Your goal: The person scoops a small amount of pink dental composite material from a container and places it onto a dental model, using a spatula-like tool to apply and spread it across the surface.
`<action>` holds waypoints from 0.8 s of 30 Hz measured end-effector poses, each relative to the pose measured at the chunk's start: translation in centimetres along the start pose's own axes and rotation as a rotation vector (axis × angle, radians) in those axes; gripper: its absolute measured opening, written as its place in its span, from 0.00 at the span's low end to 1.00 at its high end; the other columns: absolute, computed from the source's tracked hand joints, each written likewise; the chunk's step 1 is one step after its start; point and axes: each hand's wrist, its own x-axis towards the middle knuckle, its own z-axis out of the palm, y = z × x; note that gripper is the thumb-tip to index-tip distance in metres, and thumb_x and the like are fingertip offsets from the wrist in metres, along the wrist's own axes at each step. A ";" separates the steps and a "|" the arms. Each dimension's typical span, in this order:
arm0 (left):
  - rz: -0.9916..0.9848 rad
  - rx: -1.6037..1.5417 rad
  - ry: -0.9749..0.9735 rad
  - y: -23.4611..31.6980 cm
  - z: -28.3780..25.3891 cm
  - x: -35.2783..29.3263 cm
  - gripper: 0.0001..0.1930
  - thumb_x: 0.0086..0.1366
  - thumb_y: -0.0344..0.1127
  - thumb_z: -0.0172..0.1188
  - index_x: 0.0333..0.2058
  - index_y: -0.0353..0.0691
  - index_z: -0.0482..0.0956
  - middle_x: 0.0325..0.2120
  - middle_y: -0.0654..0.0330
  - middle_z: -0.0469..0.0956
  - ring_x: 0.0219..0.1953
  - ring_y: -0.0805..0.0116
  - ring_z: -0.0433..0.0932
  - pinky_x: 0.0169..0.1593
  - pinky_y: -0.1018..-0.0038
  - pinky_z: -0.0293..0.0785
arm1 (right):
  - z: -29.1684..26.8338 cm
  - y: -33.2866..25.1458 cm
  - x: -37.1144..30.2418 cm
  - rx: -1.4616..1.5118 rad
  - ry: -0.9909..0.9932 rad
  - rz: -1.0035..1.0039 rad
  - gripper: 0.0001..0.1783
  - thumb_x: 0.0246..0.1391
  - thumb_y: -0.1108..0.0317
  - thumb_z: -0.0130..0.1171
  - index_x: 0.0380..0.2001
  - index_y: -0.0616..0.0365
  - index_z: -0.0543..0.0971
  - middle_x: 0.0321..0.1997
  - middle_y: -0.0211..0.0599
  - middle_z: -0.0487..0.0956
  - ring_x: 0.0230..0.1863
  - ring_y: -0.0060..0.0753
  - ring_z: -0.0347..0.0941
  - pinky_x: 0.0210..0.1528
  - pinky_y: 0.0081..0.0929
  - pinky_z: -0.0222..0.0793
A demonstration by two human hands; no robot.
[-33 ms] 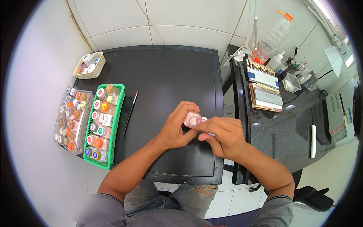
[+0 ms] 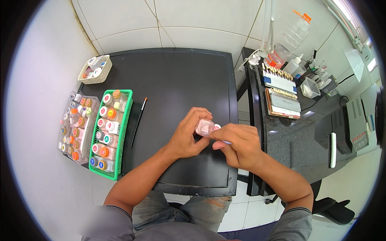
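Fingers and thumb of the left hand (image 2: 187, 137) are closed round a small clear jar (image 2: 205, 127) with pink contents, held up over the table. Right against it, the right hand (image 2: 240, 146) is curled in a pinch; a sliver of a pale violet item (image 2: 227, 142) shows between its thumb and fingers, the rest hidden. Between the two hands sits a round red-and-white cap (image 2: 217, 127); which fingers bear it I cannot tell, nor whether the jar stands open.

If it does, a tilt of the left wrist or a knock from the right knuckles could spill the contents onto the black table (image 2: 181, 86) below. The cap, so little of it showing, could slip if either pinch eased.

Left of the grip and well clear of it lies a thin brush (image 2: 139, 120); farther left, a green basket (image 2: 125, 132) is packed with capped jars, unlikely to be bumped.
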 end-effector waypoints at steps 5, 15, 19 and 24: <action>-0.013 0.027 -0.055 0.8 -0.3 0.1 0.30 0.60 0.21 0.71 0.63 0.34 0.79 0.58 0.47 0.78 0.56 0.52 0.84 0.59 0.62 0.83 | -0.2 0.3 -0.3 -0.073 -0.012 0.026 0.10 0.67 0.64 0.77 0.43 0.57 0.88 0.33 0.35 0.83 0.28 0.42 0.82 0.30 0.37 0.74; -0.101 -0.148 0.003 0.1 0.2 -0.7 0.35 0.61 0.19 0.66 0.69 0.37 0.76 0.56 0.50 0.79 0.54 0.57 0.84 0.57 0.65 0.82 | 0.0 0.0 0.0 -0.055 -0.009 0.031 0.11 0.66 0.64 0.78 0.46 0.57 0.89 0.34 0.35 0.83 0.29 0.41 0.82 0.30 0.37 0.75; -0.015 -0.059 -0.023 0.2 -0.4 0.2 0.34 0.61 0.18 0.64 0.68 0.39 0.77 0.57 0.50 0.78 0.53 0.57 0.84 0.58 0.66 0.81 | 0.2 0.3 0.0 -0.025 0.055 0.009 0.13 0.64 0.63 0.79 0.46 0.56 0.89 0.34 0.35 0.83 0.30 0.41 0.83 0.31 0.38 0.75; -0.055 -0.040 -0.044 0.2 -0.8 -0.1 0.31 0.65 0.22 0.66 0.67 0.37 0.76 0.58 0.51 0.78 0.55 0.59 0.82 0.60 0.65 0.79 | 0.2 0.2 0.1 -0.077 -0.012 0.005 0.13 0.62 0.64 0.80 0.47 0.56 0.89 0.35 0.33 0.83 0.31 0.40 0.84 0.31 0.38 0.76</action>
